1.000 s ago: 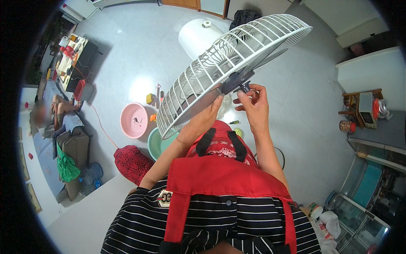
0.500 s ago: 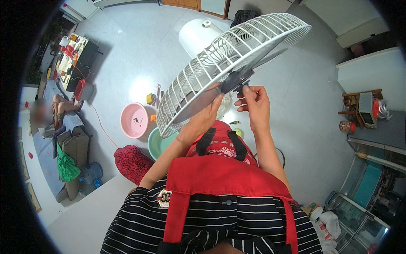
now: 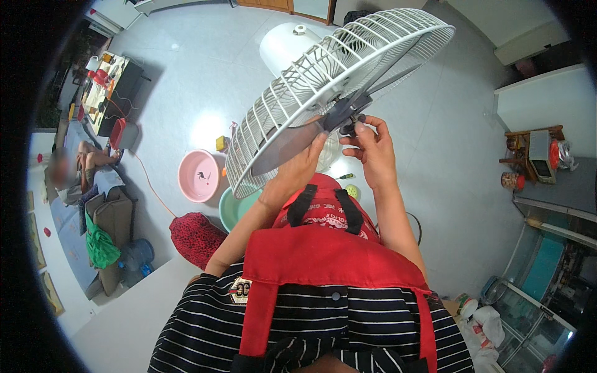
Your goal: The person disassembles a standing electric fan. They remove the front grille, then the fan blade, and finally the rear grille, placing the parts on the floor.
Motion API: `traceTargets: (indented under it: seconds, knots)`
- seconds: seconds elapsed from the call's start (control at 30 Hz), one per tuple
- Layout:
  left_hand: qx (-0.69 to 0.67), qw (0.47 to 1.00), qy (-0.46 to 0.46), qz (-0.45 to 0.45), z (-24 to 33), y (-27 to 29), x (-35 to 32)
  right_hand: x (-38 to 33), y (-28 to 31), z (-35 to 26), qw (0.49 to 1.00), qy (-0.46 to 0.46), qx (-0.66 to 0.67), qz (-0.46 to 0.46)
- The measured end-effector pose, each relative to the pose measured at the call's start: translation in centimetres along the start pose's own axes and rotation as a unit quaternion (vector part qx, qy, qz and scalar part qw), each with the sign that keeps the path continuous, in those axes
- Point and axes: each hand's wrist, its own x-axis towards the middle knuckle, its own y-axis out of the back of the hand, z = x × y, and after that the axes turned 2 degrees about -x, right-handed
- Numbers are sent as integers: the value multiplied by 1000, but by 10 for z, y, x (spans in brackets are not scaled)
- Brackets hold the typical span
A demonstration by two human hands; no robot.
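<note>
A white wire fan guard [image 3: 298, 87] tilts in front of me, with a grey fan blade [image 3: 286, 144] lying inside it. My left hand [image 3: 297, 171] presses on the blade and steadies it. My right hand [image 3: 372, 146] pinches the small dark knob [image 3: 349, 124] at the blade's hub with its fingertips. A white round fan base [image 3: 283, 42] stands on the floor behind the guard. I wear a red apron over a striped shirt.
A pink basin [image 3: 200, 175] and a green basin [image 3: 235, 208] sit on the grey tiled floor to the left, beside a red cushion [image 3: 196, 235]. A person [image 3: 74, 171] sits far left. A small wooden stand [image 3: 535, 155] is at the right.
The fan guard and both hands stay almost still. My right fingers have shifted slightly on the hub knob.
</note>
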Motion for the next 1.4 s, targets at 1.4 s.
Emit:
traceTargets:
  seconds: [1.4]
  knots:
    - [-179, 969, 22, -171, 7, 28, 8, 56, 45, -28, 980, -55, -32, -186]
